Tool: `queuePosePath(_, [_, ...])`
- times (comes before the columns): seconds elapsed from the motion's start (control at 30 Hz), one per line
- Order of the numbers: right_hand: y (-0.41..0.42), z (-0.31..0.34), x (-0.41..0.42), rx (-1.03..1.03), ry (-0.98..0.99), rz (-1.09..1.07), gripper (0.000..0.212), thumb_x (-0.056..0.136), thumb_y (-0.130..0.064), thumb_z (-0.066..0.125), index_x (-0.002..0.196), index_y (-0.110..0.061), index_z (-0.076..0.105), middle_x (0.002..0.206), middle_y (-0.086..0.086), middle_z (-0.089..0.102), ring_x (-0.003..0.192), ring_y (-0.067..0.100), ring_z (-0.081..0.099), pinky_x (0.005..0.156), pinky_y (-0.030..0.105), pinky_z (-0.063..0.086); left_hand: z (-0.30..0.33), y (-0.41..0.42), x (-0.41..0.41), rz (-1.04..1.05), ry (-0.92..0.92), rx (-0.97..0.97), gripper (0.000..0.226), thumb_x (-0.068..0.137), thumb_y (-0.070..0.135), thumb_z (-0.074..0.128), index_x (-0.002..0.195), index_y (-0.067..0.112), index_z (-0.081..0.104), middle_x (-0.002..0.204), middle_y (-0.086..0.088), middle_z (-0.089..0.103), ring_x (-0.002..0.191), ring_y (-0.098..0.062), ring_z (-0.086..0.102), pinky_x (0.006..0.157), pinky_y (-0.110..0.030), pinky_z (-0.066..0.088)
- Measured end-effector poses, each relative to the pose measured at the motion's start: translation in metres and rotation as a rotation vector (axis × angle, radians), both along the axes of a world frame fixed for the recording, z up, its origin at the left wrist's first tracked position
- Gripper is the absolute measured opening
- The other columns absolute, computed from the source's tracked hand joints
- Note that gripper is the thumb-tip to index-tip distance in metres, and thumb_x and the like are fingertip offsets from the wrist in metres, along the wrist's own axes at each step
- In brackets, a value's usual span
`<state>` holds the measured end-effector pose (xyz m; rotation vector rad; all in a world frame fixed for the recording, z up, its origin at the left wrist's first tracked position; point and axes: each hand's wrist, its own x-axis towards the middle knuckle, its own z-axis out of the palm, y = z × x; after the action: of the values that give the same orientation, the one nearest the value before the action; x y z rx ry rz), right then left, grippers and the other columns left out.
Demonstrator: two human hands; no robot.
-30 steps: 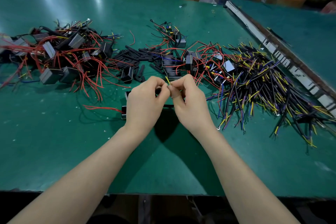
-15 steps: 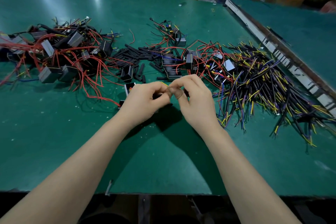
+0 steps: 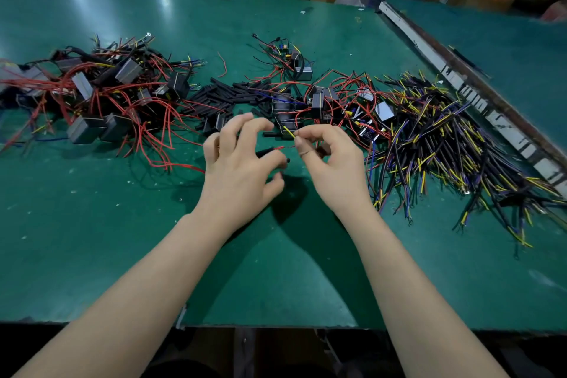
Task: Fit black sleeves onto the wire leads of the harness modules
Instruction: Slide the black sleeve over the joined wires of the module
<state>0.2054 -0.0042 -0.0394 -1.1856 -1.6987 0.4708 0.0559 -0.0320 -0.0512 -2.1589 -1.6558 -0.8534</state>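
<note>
Both hands have drawn apart since half a second ago, when their fingertips met over the work. Nearest the viewer, the left hand [image 3: 237, 159] now has its fingers spread and lifted; a black sleeve [image 3: 270, 151] with a red lead emerging from it shows just past the index finger, and whether the thumb still pins it cannot be told. Just to its right, the right hand [image 3: 329, 159] pinches a thin yellow-tipped wire lead [image 3: 290, 133] between thumb and forefinger, the other fingers curled.

From here the likeliest slip is the sleeve sliding back off, since the left hand appears to have let go and nothing visible locks it on the lead. The pinched lead is fine and limp, so it could bend or spring out of the pinch when next aimed at a sleeve mouth.

Beyond the hands lies the loose pile of sleeves [image 3: 221, 95] on the green table [image 3: 92, 224], flanked by red-wired modules [image 3: 92, 92] at left and a yellow-and-black wire bundle [image 3: 454, 144] at right. Trailing red leads cross the working spot and could snag a wrist, dragging modules or scattering sleeves.
</note>
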Motion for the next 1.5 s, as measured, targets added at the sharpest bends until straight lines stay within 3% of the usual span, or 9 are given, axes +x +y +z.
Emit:
queuePosePath(0.13, [-0.002, 0.002, 0.0, -0.109, 0.098, 0.015, 0.009, 0.091, -0.013, 0.064, 0.098, -0.012, 0.069, 0.095, -0.001, 0.066, 0.086, 0.007, 0.055, 0.085, 0.025, 0.045, -0.008, 0.003, 0.008, 0.127, 0.196, -0.131, 0.031, 0.071, 0.032, 0.07, 0.1, 0.021, 0.072, 0.136, -0.016, 0.052, 0.133, -0.037, 0.039, 0.098, -0.043, 0.019])
queuePosePath(0.23, [-0.004, 0.002, -0.001, -0.127, 0.123, 0.016, 0.009, 0.091, -0.014, 0.063, 0.097, -0.013, 0.069, 0.093, -0.003, 0.066, 0.087, 0.01, 0.056, 0.086, 0.028, 0.046, -0.01, 0.008, 0.01, 0.166, 0.227, -0.182, 0.033, 0.076, 0.038, 0.067, 0.098, 0.013, 0.073, 0.133, -0.017, 0.054, 0.135, -0.036, 0.035, 0.1, -0.044, 0.016])
queuePosePath(0.47, [0.001, -0.001, 0.006, -0.045, 0.035, -0.045, 0.009, 0.091, -0.013, 0.062, 0.098, -0.013, 0.069, 0.093, -0.003, 0.061, 0.084, 0.007, 0.054, 0.083, 0.026, 0.045, -0.007, 0.006, 0.002, -0.075, -0.011, -0.129, 0.014, 0.082, 0.032, 0.069, 0.089, 0.021, 0.068, 0.138, -0.009, 0.047, 0.136, -0.034, 0.03, 0.101, -0.042, 0.02])
queuePosePath(0.6, [0.002, -0.004, 0.007, 0.009, -0.089, -0.038, 0.011, 0.091, -0.011, 0.063, 0.097, -0.013, 0.071, 0.095, 0.0, 0.064, 0.084, 0.004, 0.052, 0.08, 0.018, 0.041, 0.001, 0.005, -0.004, -0.153, -0.2, -0.096, 0.029, 0.09, 0.043, 0.049, 0.095, 0.021, 0.067, 0.138, 0.004, 0.047, 0.125, -0.021, 0.03, 0.088, -0.032, 0.022])
queuePosePath(0.7, [0.003, -0.005, 0.007, 0.008, -0.089, -0.007, 0.011, 0.09, -0.012, 0.063, 0.097, -0.014, 0.072, 0.093, -0.003, 0.063, 0.084, 0.003, 0.053, 0.078, 0.014, 0.04, 0.002, 0.007, -0.005, -0.166, -0.26, -0.08, 0.026, 0.09, 0.041, 0.052, 0.095, 0.022, 0.067, 0.129, 0.015, 0.053, 0.116, -0.016, 0.033, 0.081, -0.029, 0.019])
queuePosePath(0.83, [0.003, -0.005, 0.006, -0.016, -0.021, 0.008, 0.01, 0.089, -0.015, 0.066, 0.097, -0.016, 0.072, 0.091, -0.008, 0.062, 0.086, 0.002, 0.054, 0.081, 0.015, 0.042, 0.001, 0.007, -0.005, -0.165, -0.357, -0.072, 0.037, 0.086, 0.049, 0.044, 0.093, 0.021, 0.067, 0.118, 0.012, 0.056, 0.112, -0.014, 0.033, 0.08, -0.026, 0.019])
queuePosePath(1.07, [0.0, -0.004, 0.004, -0.06, 0.047, 0.039, 0.009, 0.089, -0.017, 0.066, 0.096, -0.02, 0.072, 0.089, -0.016, 0.061, 0.084, -0.01, 0.052, 0.077, 0.007, 0.035, -0.002, 0.01, -0.009, -0.093, -0.349, -0.043, 0.037, 0.088, 0.05, 0.047, 0.09, 0.019, 0.067, 0.11, 0.005, 0.055, 0.11, -0.017, 0.033, 0.079, -0.025, 0.016])
queuePosePath(1.3, [-0.004, 0.0, 0.002, -0.052, 0.073, 0.078, 0.012, 0.092, -0.019, 0.062, 0.098, -0.019, 0.072, 0.093, -0.009, 0.062, 0.085, -0.004, 0.054, 0.078, 0.015, 0.039, 0.0, 0.01, -0.009, -0.084, -0.382, -0.063, 0.029, 0.088, 0.041, 0.052, 0.091, 0.016, 0.067, 0.11, 0.004, 0.055, 0.11, -0.022, 0.037, 0.078, -0.026, 0.018])
queuePosePath(1.5, [-0.007, 0.003, 0.002, -0.036, 0.019, 0.132, 0.007, 0.092, -0.018, 0.063, 0.091, -0.014, 0.069, 0.092, -0.007, 0.059, 0.082, -0.003, 0.05, 0.077, 0.016, 0.038, 0.003, 0.008, -0.01, -0.102, -0.407, -0.081, 0.04, 0.085, 0.051, 0.044, 0.087, 0.018, 0.066, 0.11, 0.005, 0.054, 0.111, -0.021, 0.036, 0.078, -0.025, 0.017])
